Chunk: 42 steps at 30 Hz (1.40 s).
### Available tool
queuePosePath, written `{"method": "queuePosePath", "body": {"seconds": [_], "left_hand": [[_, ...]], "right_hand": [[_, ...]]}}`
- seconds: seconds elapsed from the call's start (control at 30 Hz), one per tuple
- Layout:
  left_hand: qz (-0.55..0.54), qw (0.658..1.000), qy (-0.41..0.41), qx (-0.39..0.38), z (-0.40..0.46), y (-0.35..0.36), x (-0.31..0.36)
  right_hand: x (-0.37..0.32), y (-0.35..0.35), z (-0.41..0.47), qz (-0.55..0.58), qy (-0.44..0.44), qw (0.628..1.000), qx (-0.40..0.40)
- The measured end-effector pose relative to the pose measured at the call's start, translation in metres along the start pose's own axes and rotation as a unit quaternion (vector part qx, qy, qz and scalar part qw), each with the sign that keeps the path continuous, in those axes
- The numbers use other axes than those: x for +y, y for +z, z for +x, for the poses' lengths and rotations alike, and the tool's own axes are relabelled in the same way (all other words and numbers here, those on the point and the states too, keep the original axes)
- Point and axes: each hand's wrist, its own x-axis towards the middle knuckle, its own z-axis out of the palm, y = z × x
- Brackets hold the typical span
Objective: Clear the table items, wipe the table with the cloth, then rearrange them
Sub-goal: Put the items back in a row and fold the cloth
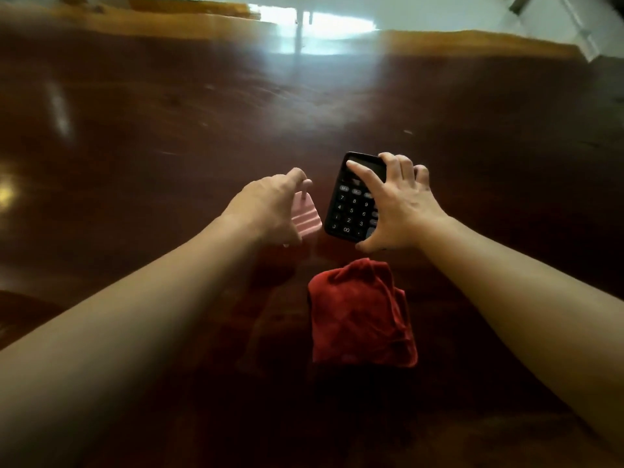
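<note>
A black calculator (351, 206) is gripped by my right hand (398, 211), thumb on its near edge and fingers over its screen end. It tilts above the dark wooden table (169, 130). My left hand (266, 207) holds a small pink object (305, 219) with ridges, just left of the calculator; I cannot tell what it is. A crumpled red cloth (361, 315) lies on the table nearer to me, below and between both hands.
The glossy table reflects a bright window at the far middle (324, 35). Its lighter wooden far edge (472, 42) runs across the top. A pale wall and floor show beyond it.
</note>
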Motion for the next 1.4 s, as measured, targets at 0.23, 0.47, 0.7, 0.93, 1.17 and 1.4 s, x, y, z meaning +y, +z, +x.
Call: {"method": "queuePosePath", "body": {"seconds": [0.23, 0.47, 0.7, 0.93, 1.17, 1.4], "left_hand": [[0.056, 0.994, 0.069, -0.058, 0.038, 0.030, 0.045], [0.081, 0.989, 0.104, -0.071, 0.055, 0.042, 0.069], [0.070, 0.989, 0.108, -0.073, 0.055, 0.039, 0.069], [0.037, 0.992, 0.101, -0.061, 0.044, 0.044, 0.059], [0.025, 0.998, 0.051, -0.008, 0.015, 0.044, 0.031], [0.007, 0.998, -0.036, 0.046, -0.032, 0.032, -0.019]], "right_hand": [[0.049, 0.027, -0.021, -0.012, 0.010, 1.000, -0.015], [0.073, 0.047, -0.037, -0.008, 0.011, 0.999, -0.033], [0.074, 0.056, -0.038, 0.004, -0.002, 0.998, -0.062], [0.072, 0.056, -0.035, 0.046, 0.015, 0.992, -0.116], [0.061, 0.048, -0.037, 0.097, 0.057, 0.985, -0.130], [0.002, 0.022, -0.058, 0.221, 0.047, 0.969, 0.096]]}}
